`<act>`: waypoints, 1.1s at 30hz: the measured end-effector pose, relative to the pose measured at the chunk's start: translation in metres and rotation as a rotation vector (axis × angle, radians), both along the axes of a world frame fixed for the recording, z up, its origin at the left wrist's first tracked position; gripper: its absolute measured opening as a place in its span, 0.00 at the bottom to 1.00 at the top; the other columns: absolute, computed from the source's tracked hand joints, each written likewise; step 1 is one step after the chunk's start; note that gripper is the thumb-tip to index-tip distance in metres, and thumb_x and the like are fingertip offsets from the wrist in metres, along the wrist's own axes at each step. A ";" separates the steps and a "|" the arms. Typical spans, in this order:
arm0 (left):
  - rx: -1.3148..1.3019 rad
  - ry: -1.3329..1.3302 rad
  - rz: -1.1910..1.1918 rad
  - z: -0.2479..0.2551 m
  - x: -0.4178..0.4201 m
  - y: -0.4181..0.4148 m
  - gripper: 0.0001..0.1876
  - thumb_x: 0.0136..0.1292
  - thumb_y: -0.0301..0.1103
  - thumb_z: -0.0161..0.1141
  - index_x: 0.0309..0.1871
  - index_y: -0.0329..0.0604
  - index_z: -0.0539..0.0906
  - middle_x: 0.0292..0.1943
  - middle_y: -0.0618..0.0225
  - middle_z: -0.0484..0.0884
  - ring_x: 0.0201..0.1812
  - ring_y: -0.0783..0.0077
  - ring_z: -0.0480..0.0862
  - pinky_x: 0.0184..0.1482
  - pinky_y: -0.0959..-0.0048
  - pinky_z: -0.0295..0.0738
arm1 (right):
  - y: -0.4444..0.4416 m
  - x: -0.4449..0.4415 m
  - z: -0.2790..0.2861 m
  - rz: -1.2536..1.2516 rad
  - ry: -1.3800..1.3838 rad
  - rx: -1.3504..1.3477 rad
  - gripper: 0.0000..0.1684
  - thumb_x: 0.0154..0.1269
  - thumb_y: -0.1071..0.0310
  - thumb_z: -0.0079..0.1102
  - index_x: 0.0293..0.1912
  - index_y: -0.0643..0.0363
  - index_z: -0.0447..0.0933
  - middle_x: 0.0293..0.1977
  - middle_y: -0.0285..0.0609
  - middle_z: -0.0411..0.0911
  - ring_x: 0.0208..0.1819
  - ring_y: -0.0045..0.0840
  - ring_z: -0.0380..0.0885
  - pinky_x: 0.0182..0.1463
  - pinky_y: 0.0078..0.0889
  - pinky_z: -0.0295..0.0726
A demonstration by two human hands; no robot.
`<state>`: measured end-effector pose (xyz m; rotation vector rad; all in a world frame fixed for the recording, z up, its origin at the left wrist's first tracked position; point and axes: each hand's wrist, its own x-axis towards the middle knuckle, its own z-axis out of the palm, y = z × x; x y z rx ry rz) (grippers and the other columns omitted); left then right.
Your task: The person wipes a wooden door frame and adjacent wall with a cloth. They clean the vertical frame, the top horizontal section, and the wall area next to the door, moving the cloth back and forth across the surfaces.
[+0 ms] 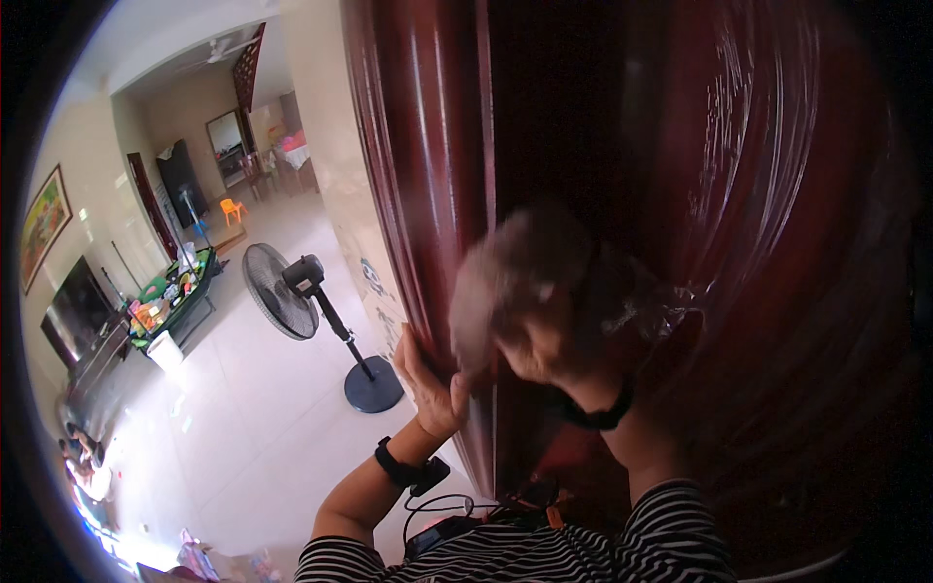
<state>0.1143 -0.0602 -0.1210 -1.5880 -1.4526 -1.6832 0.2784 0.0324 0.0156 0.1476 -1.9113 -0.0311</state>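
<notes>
A greyish-brown cloth, blurred, is gripped in my right hand against a glossy dark-red wooden door frame. My left hand rests on the lower part of that frame, with fingers on its outer side and the thumb toward the cloth. To the right, a dark-red door panel shows streaky reflections. Crumpled clear plastic film hangs on it near my right hand. Dark bands circle both wrists.
Left of the frame, a black pedestal fan stands on pale floor tiles. Farther back are a folding bed heaped with items, a white bin and an orange child's chair. A cable loops by my waist. People are at lower left.
</notes>
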 end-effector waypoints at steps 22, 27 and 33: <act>0.006 -0.019 0.013 0.003 0.007 0.000 0.48 0.76 0.60 0.48 0.81 0.27 0.45 0.75 0.38 0.54 0.75 0.44 0.58 0.77 0.51 0.51 | 0.082 -0.006 0.028 -0.275 0.346 -0.061 0.33 0.81 0.73 0.38 0.78 0.75 0.49 0.79 0.64 0.50 0.81 0.53 0.49 0.84 0.49 0.44; 0.055 -0.004 -0.035 0.002 0.005 0.009 0.48 0.72 0.51 0.59 0.81 0.27 0.48 0.73 0.36 0.57 0.72 0.39 0.61 0.75 0.50 0.55 | 0.047 0.030 -0.021 -0.721 0.062 0.039 0.32 0.70 0.76 0.50 0.71 0.76 0.63 0.71 0.75 0.61 0.69 0.68 0.64 0.72 0.62 0.65; 0.052 0.015 -0.032 0.001 0.000 0.006 0.48 0.72 0.50 0.59 0.81 0.26 0.48 0.73 0.36 0.57 0.72 0.39 0.61 0.76 0.51 0.54 | 0.073 0.040 0.069 -0.870 0.246 0.066 0.23 0.71 0.79 0.50 0.63 0.70 0.76 0.68 0.62 0.70 0.68 0.53 0.68 0.76 0.61 0.62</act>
